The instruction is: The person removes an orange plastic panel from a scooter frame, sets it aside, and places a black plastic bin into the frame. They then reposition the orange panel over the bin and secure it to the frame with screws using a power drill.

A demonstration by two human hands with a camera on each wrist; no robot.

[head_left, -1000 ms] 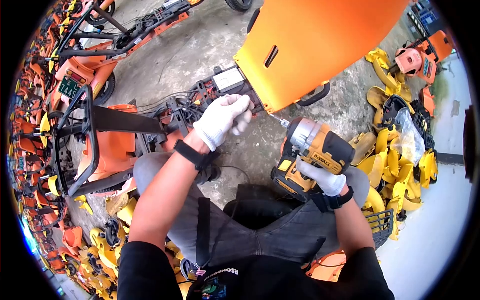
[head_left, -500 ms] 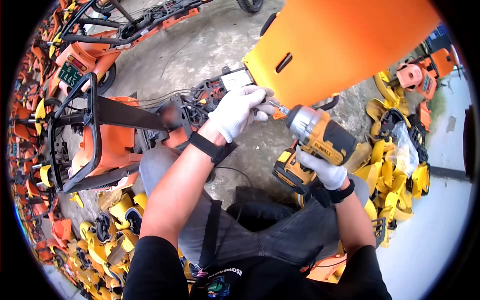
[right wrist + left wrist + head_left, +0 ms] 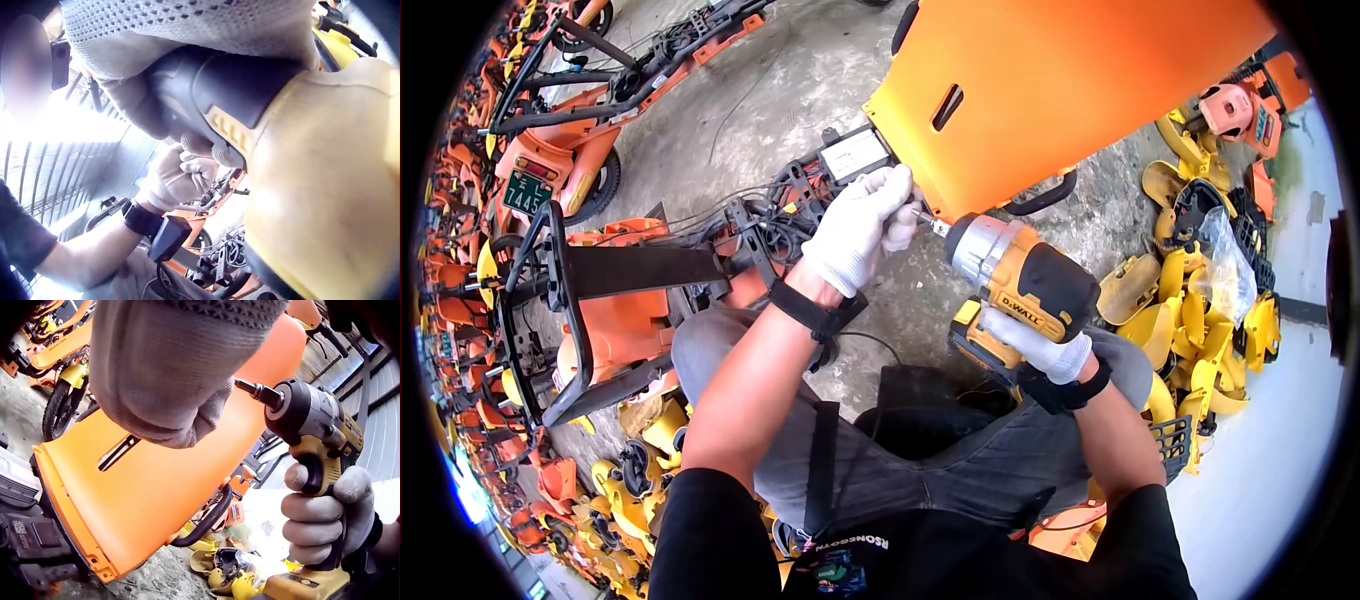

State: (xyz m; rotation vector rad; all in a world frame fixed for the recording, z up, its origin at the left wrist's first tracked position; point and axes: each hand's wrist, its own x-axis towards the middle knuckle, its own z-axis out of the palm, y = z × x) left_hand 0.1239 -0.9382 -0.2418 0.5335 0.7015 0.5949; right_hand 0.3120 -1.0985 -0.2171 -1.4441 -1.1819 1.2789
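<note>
My right hand (image 3: 1040, 345), in a white knit glove, grips the handle of a yellow and black DeWalt impact driver (image 3: 1025, 275), also seen in the left wrist view with fingers wrapped around the grip. From its grey nose the driver bit (image 3: 259, 392) points left at my gloved left hand (image 3: 862, 225). The left fingers are curled, with their tips at the end of the bit, pinching it there; any small piece inside them is hidden. Right behind lies the corner of a large orange panel (image 3: 1040, 110), with a slot in it.
A stripped scooter frame with loose cables (image 3: 775, 220) lies left of the panel, beside a silver box (image 3: 853, 155). Yellow plastic parts (image 3: 1200, 330) pile up along the white wall (image 3: 1280, 420). Another orange scooter (image 3: 550, 175) stands at the far left.
The left hand, apart from the bit a second ago, has come to the bit's tip and stays there. The driver has shifted slightly left with the right hand. The head view has swung a little.
</note>
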